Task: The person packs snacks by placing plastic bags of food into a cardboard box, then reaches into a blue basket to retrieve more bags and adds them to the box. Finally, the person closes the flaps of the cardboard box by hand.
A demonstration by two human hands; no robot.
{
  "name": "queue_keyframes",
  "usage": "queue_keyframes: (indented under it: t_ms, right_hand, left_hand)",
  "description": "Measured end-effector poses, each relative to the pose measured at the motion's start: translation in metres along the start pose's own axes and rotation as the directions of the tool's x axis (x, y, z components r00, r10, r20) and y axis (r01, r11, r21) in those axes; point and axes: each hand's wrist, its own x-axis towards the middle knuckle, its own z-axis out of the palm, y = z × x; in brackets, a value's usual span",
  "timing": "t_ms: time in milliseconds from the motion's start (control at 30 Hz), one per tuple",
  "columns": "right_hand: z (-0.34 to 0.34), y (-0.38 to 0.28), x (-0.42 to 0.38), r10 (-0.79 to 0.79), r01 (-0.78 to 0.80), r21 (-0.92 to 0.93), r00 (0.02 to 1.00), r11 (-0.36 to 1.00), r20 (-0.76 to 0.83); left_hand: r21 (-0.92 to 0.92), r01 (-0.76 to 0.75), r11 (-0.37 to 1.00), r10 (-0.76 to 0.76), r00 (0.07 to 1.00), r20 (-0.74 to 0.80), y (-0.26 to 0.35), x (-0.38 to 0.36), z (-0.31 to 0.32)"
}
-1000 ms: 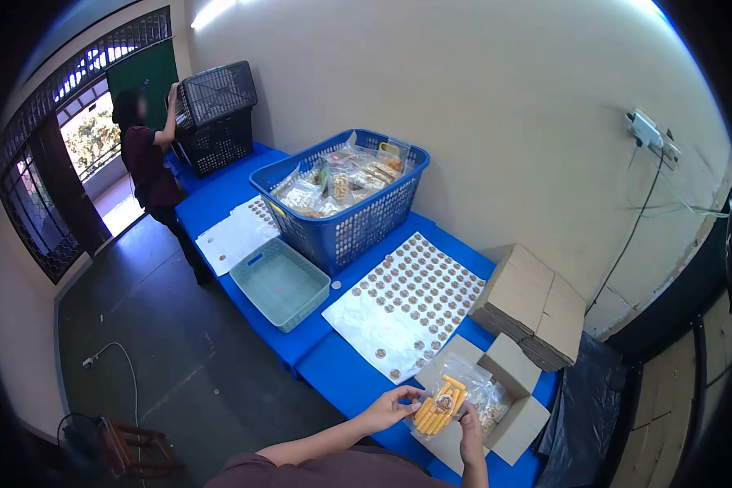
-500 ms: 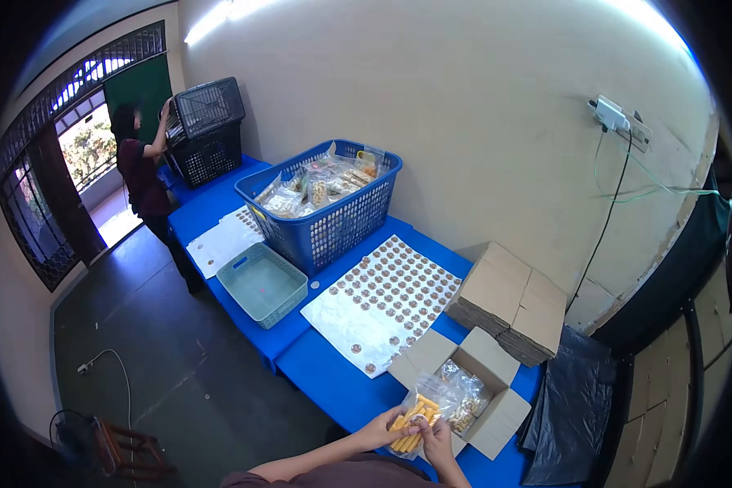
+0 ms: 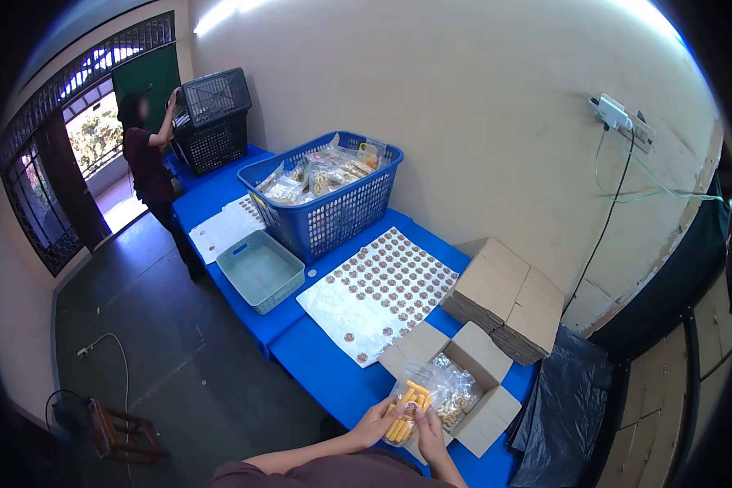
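Note:
A clear plastic bag of yellow-orange sticks (image 3: 407, 411) is held up between both hands, with a round sticker on its front. My left hand (image 3: 373, 424) grips the bag's left side, fingers closed on it. On the right side, my right hand (image 3: 429, 433) pinches the bag with the thumb near the sticker. Just beyond the bag stands an open cardboard box (image 3: 496, 407) with clear packets (image 3: 457, 396) inside. A white sheet of round stickers (image 3: 382, 293) lies on the blue table (image 3: 321, 370), with several gaps at its near end.
A blue basket (image 3: 333, 224) full of packets stands behind a grey-green tray (image 3: 260, 272). Flattened cartons (image 3: 508, 297) are stacked at right, beside black plastic sheeting (image 3: 565, 407). A person (image 3: 148, 159) reaches into dark crates (image 3: 211, 122) at far left. A small stool (image 3: 122, 431) stands on the floor.
The bag has become more upright between my hands, and its sticker shows more clearly. The view has shifted slightly. The other person's head and body have turned a little.

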Motion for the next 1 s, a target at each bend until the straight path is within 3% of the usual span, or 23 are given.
queue_keyframes:
  t_ms: [67,100,267,300,367,500,567,700,767,867,1000]
  right_hand:
    - [-0.011,0.013,0.0,0.026,-0.023,0.053,0.999,0.998,-0.045]
    - [-0.009,0.004,-0.002,0.059,-0.06,-0.022,0.997,0.998,-0.057]
    - [-0.015,0.014,-0.005,0.026,-0.025,0.02,0.998,0.999,-0.063]
    - [-0.018,0.016,-0.009,-0.05,0.05,-0.013,0.997,0.999,-0.05]
    - [-0.025,0.018,-0.011,-0.129,0.128,-0.049,0.991,0.991,-0.031]
    - [-0.027,0.006,-0.015,-0.004,0.001,-0.059,0.999,0.998,-0.049]
    - [-0.029,0.008,-0.017,0.025,-0.029,-0.09,0.999,0.996,-0.044]
    - [-0.037,0.017,-0.022,-0.007,0.003,-0.072,0.999,0.997,-0.048]
    - [-0.042,0.021,-0.024,-0.023,0.019,-0.071,0.999,0.997,-0.044]
    - [-0.038,0.004,-0.027,0.053,-0.046,-0.188,0.998,0.981,0.036]
    - [-0.043,-0.004,-0.02,0.042,-0.04,-0.032,0.997,0.999,0.057]
  left_hand:
    - [-0.374,-0.047,0.926,0.024,0.998,-0.066,-0.019,0.001,0.007]
    - [-0.376,-0.042,0.926,0.018,0.998,-0.068,-0.022,0.001,0.006]
    - [-0.218,-0.12,0.969,0.112,0.992,-0.049,-0.007,-0.002,0.006]
    - [-0.222,-0.127,0.967,0.118,0.992,-0.051,0.0,-0.005,0.007]
    - [-0.184,-0.147,0.972,0.172,0.977,0.128,0.01,-0.011,0.005]
    - [-0.191,-0.063,0.98,0.097,0.981,0.171,0.0,-0.014,0.01]
    - [0.032,-0.064,0.997,0.061,0.995,0.076,0.008,-0.018,0.015]
    - [-0.095,-0.083,0.992,0.088,0.995,0.056,-0.004,-0.007,0.022]
    - [0.027,-0.035,0.999,0.031,0.99,0.134,-0.011,-0.001,0.019]
    - [0.047,-0.01,0.999,0.004,0.991,0.134,0.009,-0.003,0.024]
    - [0.012,-0.068,0.998,0.066,0.993,0.102,-0.008,0.005,0.037]
